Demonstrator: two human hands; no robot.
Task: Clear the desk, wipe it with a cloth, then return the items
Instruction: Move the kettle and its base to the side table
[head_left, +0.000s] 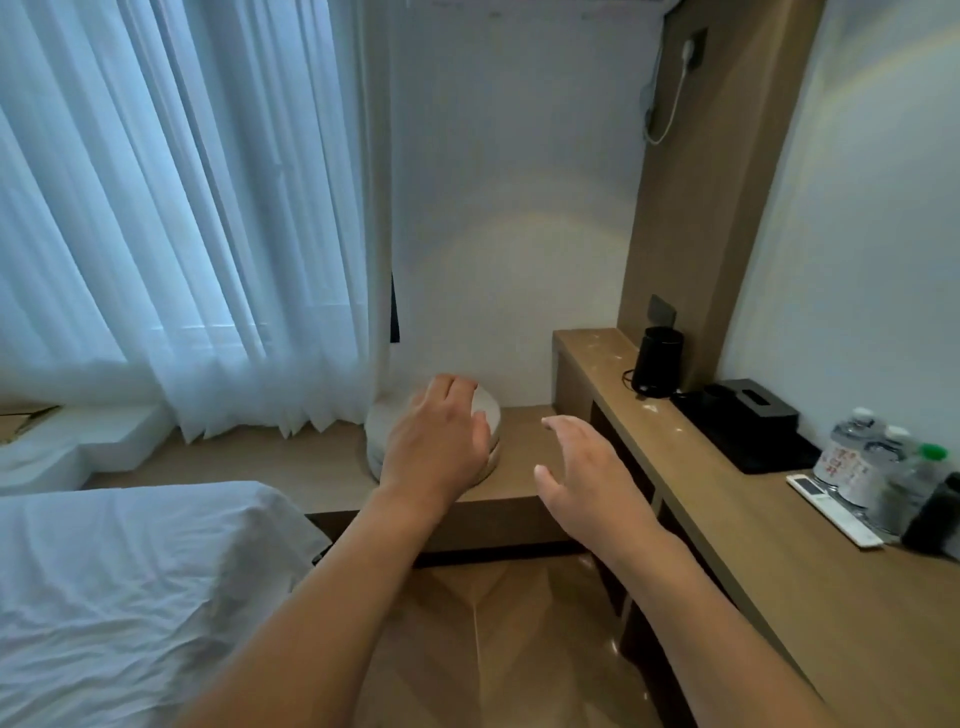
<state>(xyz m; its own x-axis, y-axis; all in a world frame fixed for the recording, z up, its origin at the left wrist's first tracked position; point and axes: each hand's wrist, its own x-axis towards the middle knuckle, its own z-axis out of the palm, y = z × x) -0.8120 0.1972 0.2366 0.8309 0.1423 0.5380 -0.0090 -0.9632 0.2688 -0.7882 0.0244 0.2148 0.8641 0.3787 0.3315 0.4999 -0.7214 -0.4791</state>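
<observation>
Both hands reach empty, fingers loosely spread, left hand (436, 441) over the round cushion (485, 415) on the far platform; kettle (657, 364) lies on the bench, nearer the right hand (587, 478).

Pale blue-white sheer curtains (171, 218) fill the upper left of the frame; a white bed sheet (130, 587) lies lower left. The desk (769, 551) at right is light brown wood — on it a black kettle (657, 368), a black tissue box (761, 408), a white remote (834, 510), and a clear bottle with a green cap (930, 453). At centre, a round cushion (485, 410) — off-white.
</observation>
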